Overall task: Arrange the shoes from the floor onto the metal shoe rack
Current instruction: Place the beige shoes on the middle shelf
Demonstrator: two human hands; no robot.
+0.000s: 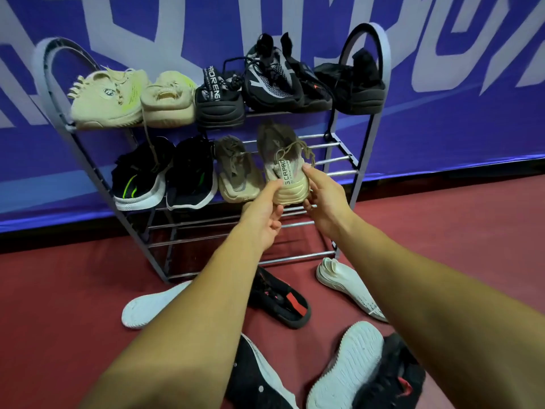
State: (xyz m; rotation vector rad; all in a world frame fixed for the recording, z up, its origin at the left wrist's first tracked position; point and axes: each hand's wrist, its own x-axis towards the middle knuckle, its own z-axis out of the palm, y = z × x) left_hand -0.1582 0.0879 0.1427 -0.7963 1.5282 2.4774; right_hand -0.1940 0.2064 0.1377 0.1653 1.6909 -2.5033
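In the head view, both hands hold one taupe sneaker (284,166) by its heel at the front edge of the metal shoe rack's (361,172) middle shelf. The left hand (265,215) pinches the heel's left side and the right hand (321,202) cups the right, with the toe pointing toward the rack's back. Its mate (239,172) sits just beside it, to the left. The placing step looks nearly finished; next, I judge, the heel needs settling onto the bars before letting go. A white shoe (348,287) and a black slip-on (280,299) lie on the floor near the rack's front.
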